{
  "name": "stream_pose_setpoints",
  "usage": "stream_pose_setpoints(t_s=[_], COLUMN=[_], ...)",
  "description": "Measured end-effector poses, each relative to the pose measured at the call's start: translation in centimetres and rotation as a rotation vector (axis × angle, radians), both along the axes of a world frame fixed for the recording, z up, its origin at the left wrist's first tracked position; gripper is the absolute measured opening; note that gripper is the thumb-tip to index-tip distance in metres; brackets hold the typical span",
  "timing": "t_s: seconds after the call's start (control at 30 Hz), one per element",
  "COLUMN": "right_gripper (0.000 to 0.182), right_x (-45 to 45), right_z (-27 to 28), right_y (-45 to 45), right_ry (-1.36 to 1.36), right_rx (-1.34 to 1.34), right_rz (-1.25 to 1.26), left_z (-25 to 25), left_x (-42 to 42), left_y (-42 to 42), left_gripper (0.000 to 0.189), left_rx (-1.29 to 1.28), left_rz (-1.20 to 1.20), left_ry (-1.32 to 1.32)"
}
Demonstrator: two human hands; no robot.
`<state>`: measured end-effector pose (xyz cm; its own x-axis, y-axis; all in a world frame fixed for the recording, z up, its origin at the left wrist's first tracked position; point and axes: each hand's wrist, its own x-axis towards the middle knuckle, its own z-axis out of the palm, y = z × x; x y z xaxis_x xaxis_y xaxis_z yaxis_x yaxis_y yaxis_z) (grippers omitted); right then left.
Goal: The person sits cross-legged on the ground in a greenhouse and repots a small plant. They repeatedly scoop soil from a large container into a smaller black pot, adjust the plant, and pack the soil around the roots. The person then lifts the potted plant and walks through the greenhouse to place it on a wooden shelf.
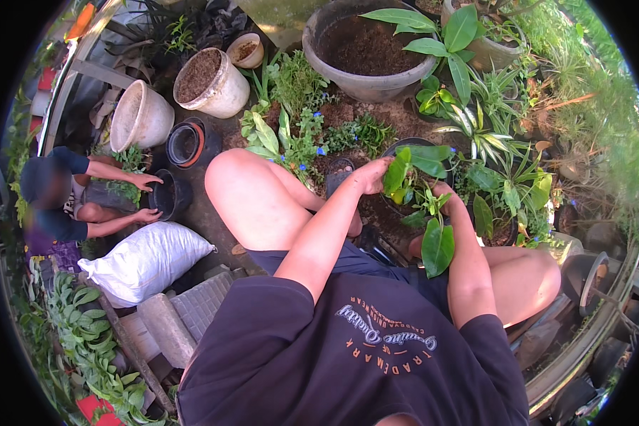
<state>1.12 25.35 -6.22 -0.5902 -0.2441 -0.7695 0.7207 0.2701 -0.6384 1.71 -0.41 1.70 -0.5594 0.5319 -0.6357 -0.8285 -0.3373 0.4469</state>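
Observation:
Between my knees stands a round dark pot (402,142) with a broad-leaved green plant (430,161) in or over it. My left hand (373,174) is at the pot's left side, against the plant's leaves, which cover its fingertips. On the other side my right hand (443,196) is close to the stems, its fingers bent and partly behind leaves. Whether either hand grips the plant or the pot cannot be made out. One large glossy leaf (437,247) hangs down beside my right forearm. Soil at the plant's base is mostly hidden by foliage.
A large grey pot of soil (373,88) stands ahead. Blue-flowered plants (303,144) grow left of my hands, and variegated plants (474,133) crowd the right. At left, another person (64,197) holds a black pot (165,194) near a white sack (146,261) and white pots (142,117).

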Motion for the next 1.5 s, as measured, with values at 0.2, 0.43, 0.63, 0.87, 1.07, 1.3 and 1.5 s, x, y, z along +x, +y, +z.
stream_pose_setpoints(t_s=[0.2, 0.43, 0.63, 0.87, 1.07, 1.3, 1.5], right_gripper=[0.024, 0.031, 0.043, 0.042, 0.035, 0.047, 0.049], right_x=[-0.9, -1.9, -1.1, -2.7, -2.5, -2.7, -2.6], right_z=[-1.6, 2.4, 3.7, -0.7, 0.8, 0.0, 1.7], right_y=[2.8, 1.5, -2.1, 0.9, 0.7, 0.1, -0.8], right_ry=[0.422, 0.282, 0.132, 0.139, 0.128, 0.248, 0.231], right_rx=[0.246, 0.277, 0.224, 0.166, 0.134, 0.297, 0.366], right_rz=[0.171, 0.276, 0.242, 0.049, 0.132, 0.212, 0.412], left_z=[-4.8, -8.5, -9.4, -3.1, -1.0, 1.0, 9.1], left_x=[0.9, -0.7, -0.2, 1.6, 1.0, -1.1, -8.5], left_y=[2.6, 3.7, 2.0, 3.2, 3.0, 1.7, -3.8], left_gripper=[0.020, 0.031, 0.054, 0.044, 0.043, 0.031, 0.023], left_rx=[-0.114, -0.401, -0.706, -0.352, -0.411, -0.729, -0.756], left_rz=[0.146, -0.044, 0.076, 0.025, -0.033, -0.212, 0.214], left_ry=[0.142, 0.387, 0.202, 0.020, -0.093, 0.136, 0.395])
